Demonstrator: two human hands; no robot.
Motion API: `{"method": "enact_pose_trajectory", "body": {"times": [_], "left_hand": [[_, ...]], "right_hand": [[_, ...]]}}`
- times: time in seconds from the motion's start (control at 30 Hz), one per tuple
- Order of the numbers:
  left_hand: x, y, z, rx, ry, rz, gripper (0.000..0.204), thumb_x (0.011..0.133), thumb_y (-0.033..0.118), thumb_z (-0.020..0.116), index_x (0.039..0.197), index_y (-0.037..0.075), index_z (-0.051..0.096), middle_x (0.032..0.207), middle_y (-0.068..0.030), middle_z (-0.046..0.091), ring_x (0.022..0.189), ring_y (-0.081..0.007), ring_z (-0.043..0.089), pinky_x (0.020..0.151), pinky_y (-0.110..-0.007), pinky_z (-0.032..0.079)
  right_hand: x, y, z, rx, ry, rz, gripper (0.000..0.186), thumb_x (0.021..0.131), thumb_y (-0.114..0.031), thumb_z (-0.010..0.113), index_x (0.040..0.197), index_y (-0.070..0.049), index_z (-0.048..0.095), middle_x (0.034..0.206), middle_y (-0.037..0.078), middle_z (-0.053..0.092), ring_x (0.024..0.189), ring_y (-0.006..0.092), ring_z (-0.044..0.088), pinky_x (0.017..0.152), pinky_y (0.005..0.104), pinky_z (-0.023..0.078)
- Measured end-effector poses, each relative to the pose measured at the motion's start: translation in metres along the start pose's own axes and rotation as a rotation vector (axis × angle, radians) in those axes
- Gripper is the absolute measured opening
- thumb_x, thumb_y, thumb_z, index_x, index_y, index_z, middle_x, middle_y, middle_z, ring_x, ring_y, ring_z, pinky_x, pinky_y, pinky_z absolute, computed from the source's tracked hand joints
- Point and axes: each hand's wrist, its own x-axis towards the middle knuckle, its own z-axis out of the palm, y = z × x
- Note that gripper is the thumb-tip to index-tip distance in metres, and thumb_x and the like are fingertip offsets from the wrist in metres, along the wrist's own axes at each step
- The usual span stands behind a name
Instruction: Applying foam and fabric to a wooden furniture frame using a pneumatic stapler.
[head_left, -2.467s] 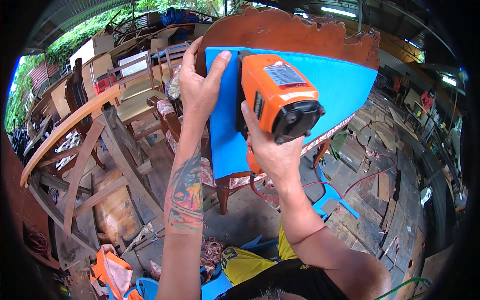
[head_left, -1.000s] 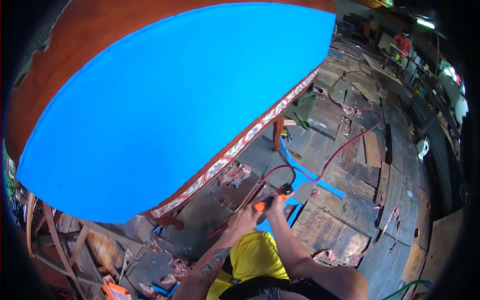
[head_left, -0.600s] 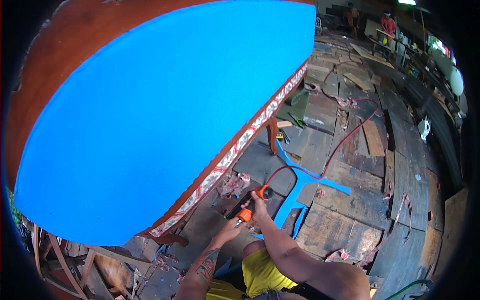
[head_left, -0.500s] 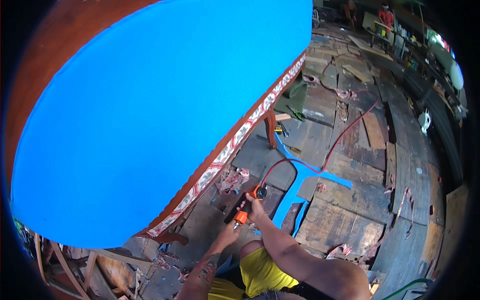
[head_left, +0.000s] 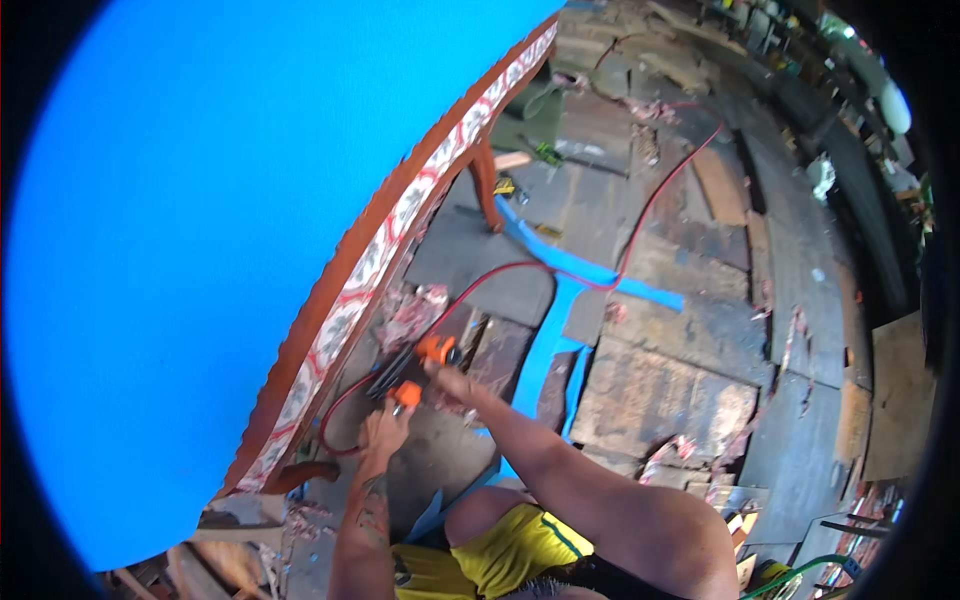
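Observation:
An orange and black staple gun (head_left: pixel 436 349) with a red air hose (head_left: pixel 655 200) is between my hands, low beside the blue chair seat or sofa back. My right hand (head_left: pixel 449 384) is closed round its upper orange end. My left hand (head_left: pixel 384 430) grips near the lower orange part, fingers curled. Dark narrow bars show between the two orange parts; blur hides their detail. The hose loops round to a spot by my left wrist. Large blue upholstery (head_left: pixel 200 200) fills the left, edged by carved brown wood and a patterned fabric band (head_left: pixel 375 255).
Blue fabric offcuts (head_left: pixel 545 350) lie on the patchwork board floor (head_left: pixel 680 390). Torn patterned scraps (head_left: pixel 410 312) are beside the furniture. Green-handled pliers (head_left: pixel 548 153) and a yellow tape measure (head_left: pixel 504 186) lie by the wooden leg (head_left: pixel 485 185). Wood pieces stand at lower left.
My hands and the staple gun have moved left and slightly up, closer to the furniture. The view has shifted too, and the hose now loops to the left of the tool.

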Motion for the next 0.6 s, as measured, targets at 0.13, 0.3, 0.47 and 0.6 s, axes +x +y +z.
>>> {"method": "enact_pose_trajectory", "body": {"times": [0.13,0.3,0.47,0.6], "left_hand": [[0.001,-0.029,0.017,0.031,-0.001,0.074,0.054,0.098,0.052,0.056,0.125,0.006,0.05,0.104,-0.0263,0.07,0.101,-0.0458,0.067,0.085,-0.056,0.052],[-0.009,-0.045,0.054,-0.023,0.015,0.091,0.046,0.1,0.049,0.054,0.125,0.01,0.05,0.102,-0.0241,0.071,0.1,-0.0444,0.068,0.083,-0.056,0.052],[-0.028,-0.037,0.093,-0.065,0.14,0.033,0.039,0.102,0.048,0.051,0.127,0.019,0.051,0.09,-0.0212,0.072,0.083,-0.0458,0.069,0.074,-0.058,0.052],[-0.028,-0.033,0.102,-0.109,0.186,0.028,0.036,0.103,0.048,0.048,0.127,0.02,0.051,0.088,-0.0217,0.072,0.082,-0.0461,0.069,0.071,-0.057,0.053]], "right_hand": [[-0.141,0.029,-0.031,-0.084,0.095,-0.085,0.059,0.095,-0.054,0.066,0.126,-0.003,0.066,0.097,0.006,0.066,0.082,0.0126,0.061,0.07,0.03,0.053],[-0.344,0.004,-0.014,-0.288,0.712,-0.242,0.06,0.099,-0.036,0.066,0.141,0.004,0.051,0.109,0.015,0.072,0.092,0.0205,0.069,0.084,0.0339,0.055],[-0.385,-0.037,0.057,-0.991,0.577,-0.613,0.071,0.095,-0.043,0.066,0.15,-0.006,0.041,0.13,0.024,0.052,0.123,0.0425,0.048,0.107,0.0501,0.04],[-0.366,-0.046,0.065,-1.129,0.706,-0.539,0.064,0.093,-0.047,0.065,0.14,-0.006,0.053,0.128,0.024,0.052,0.114,0.0435,0.05,0.1,0.0506,0.044]]}}
